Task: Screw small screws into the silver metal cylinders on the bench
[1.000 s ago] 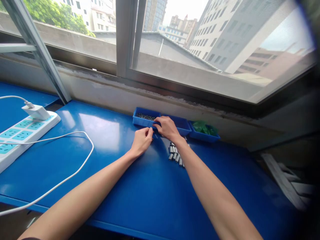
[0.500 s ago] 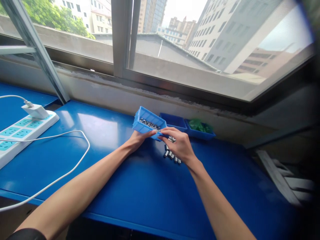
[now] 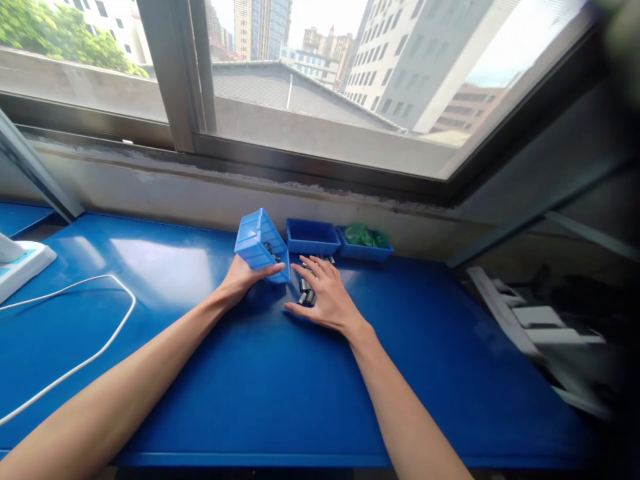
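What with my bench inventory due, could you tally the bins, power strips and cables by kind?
Blue bin held in the left hand: 1
Other blue bins: 2
Power strip, partly out of frame: 1
White cable: 1
Total: 5

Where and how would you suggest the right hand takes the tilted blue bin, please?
Probably the far rim of the tilted blue bin, coming from the right: its opening faces the right hand, while the left hand has its thumb on the near side.
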{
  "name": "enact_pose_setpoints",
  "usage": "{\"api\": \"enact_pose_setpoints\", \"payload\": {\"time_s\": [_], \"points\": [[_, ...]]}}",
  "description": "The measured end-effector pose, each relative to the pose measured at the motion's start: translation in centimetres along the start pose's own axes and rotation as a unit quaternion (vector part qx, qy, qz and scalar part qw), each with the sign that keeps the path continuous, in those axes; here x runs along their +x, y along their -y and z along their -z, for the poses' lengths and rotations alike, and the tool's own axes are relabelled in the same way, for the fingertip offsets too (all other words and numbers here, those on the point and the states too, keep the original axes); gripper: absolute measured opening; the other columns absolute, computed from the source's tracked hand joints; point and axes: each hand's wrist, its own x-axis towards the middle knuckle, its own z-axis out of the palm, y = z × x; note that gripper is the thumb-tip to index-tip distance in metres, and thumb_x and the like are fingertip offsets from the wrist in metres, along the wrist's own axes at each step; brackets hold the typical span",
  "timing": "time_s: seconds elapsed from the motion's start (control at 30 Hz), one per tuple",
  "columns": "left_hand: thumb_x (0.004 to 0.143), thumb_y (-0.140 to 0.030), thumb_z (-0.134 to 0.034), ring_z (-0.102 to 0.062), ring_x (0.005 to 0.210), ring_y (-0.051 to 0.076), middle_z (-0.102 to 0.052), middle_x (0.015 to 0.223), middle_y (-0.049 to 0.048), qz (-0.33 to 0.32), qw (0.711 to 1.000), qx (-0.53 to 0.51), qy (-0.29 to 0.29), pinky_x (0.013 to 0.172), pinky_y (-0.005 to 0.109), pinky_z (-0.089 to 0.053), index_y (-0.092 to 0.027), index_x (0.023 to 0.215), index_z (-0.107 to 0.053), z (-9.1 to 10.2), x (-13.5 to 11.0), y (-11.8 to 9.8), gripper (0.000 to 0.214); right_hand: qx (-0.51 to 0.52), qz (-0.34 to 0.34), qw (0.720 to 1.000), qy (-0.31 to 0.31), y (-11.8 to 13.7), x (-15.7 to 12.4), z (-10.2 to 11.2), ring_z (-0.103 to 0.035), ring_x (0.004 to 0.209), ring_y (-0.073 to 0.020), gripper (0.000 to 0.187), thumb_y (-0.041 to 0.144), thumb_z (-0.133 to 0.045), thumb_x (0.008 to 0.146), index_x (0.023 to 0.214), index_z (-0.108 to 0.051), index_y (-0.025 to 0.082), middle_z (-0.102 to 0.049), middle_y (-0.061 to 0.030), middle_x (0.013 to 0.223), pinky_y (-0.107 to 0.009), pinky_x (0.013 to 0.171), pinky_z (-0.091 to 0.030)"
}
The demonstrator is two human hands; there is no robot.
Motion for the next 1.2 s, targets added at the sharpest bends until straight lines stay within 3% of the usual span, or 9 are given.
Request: {"api": "enact_pose_setpoints", "payload": {"time_s": [0.13, 0.23, 0.4, 0.53, 0.77, 0.87, 0.97, 1.2], "points": [[0.067, -0.047, -0.089, -0.068, 0.092, 0.024, -0.073, 0.104, 0.0092, -0.007, 0.998, 0.055, 0.037, 0.088, 0.038, -0.057, -0.015, 0.106, -0.068, -0.3, -0.2, -0.7, 0.054, -0.021, -0.017, 1.000, -0.013, -0.3, 0.4, -0.9, -0.044, 0.145, -0.0378, 0.048, 0.051, -0.064, 0.092, 0.131, -0.068, 0.024, -0.059, -0.0121, 0.149, -0.063, 0.119, -0.032], [0.067, -0.046, -0.089, -0.068, 0.094, 0.025, -0.073, 0.105, 0.0093, -0.007, 0.994, 0.080, 0.069, 0.089, 0.038, -0.057, -0.015, 0.109, -0.067, -0.7, -0.2, -1.4, 0.057, 0.004, -0.046, 0.998, -0.050, -1.0, 0.5, -1.4, -0.049, 0.141, -0.0339, 0.035, 0.037, -0.061, 0.093, 0.123, -0.072, 0.022, -0.065, -0.0104, 0.141, -0.058, 0.117, -0.037], [0.066, -0.044, -0.091, -0.067, 0.105, 0.027, -0.071, 0.112, 0.0122, -0.028, 0.990, 0.087, 0.105, 0.095, 0.040, -0.054, -0.013, 0.123, -0.061, -1.6, 0.0, -2.1, 0.071, 0.084, -0.097, 0.986, -0.108, -1.5, 0.5, -1.5, -0.055, 0.136, -0.0301, 0.033, 0.028, -0.057, 0.093, 0.121, -0.073, 0.020, -0.068, -0.0104, 0.137, -0.053, 0.118, -0.039], [0.067, -0.045, -0.091, -0.068, 0.106, 0.028, -0.071, 0.115, 0.0120, -0.042, 0.990, 0.091, 0.096, 0.095, 0.040, -0.055, -0.015, 0.136, -0.055, -2.4, 0.2, -1.9, 0.083, 0.125, -0.111, 0.976, -0.140, -1.6, 0.7, -1.4, -0.057, 0.133, -0.0279, 0.033, 0.030, -0.050, 0.097, 0.119, -0.073, 0.021, -0.070, -0.0101, 0.132, -0.051, 0.118, -0.039], [0.061, -0.049, -0.092, -0.057, 0.126, 0.035, -0.054, 0.140, 0.0157, -0.110, 0.975, 0.175, 0.077, 0.107, 0.048, -0.049, -0.026, 0.162, -0.028, -3.8, 1.4, -1.0, 0.121, 0.173, -0.120, 0.962, -0.173, -1.8, 0.8, -1.3, -0.063, 0.119, -0.0272, 0.036, 0.039, -0.043, 0.101, 0.109, -0.074, 0.023, -0.074, -0.0096, 0.121, -0.046, 0.107, -0.047], [0.065, -0.052, -0.089, -0.054, 0.130, 0.037, -0.049, 0.143, 0.0171, -0.095, 0.971, 0.204, 0.083, 0.109, 0.051, -0.047, -0.027, 0.164, -0.021, -4.1, 1.9, -0.8, 0.123, 0.160, -0.119, 0.966, -0.167, -1.8, 0.8, -1.3, -0.065, 0.111, -0.0274, 0.040, 0.043, -0.039, 0.103, 0.100, -0.073, 0.023, -0.075, -0.0098, 0.110, -0.044, 0.099, -0.050], [0.068, -0.051, -0.088, -0.057, 0.128, 0.035, -0.050, 0.144, 0.0171, -0.084, 0.975, 0.182, 0.100, 0.108, 0.049, -0.048, -0.027, 0.165, -0.019, -3.9, 1.9, -0.7, 0.121, 0.147, -0.100, 0.972, -0.152, -1.7, 0.8, -1.3, -0.064, 0.112, -0.0263, 0.040, 0.039, -0.036, 0.104, 0.096, -0.072, 0.024, -0.075, -0.0091, 0.111, -0.042, 0.101, -0.049], [0.067, -0.044, -0.090, -0.060, 0.126, 0.033, -0.057, 0.146, 0.0147, -0.044, 0.990, 0.100, 0.090, 0.105, 0.046, -0.051, -0.027, 0.164, -0.024, -2.5, 1.3, -0.9, 0.119, 0.118, -0.096, 0.977, -0.151, -1.6, 0.9, -1.4, -0.062, 0.119, -0.0258, 0.040, 0.037, -0.037, 0.105, 0.106, -0.074, 0.021, -0.075, -0.0088, 0.120, -0.044, 0.110, -0.042]]}}
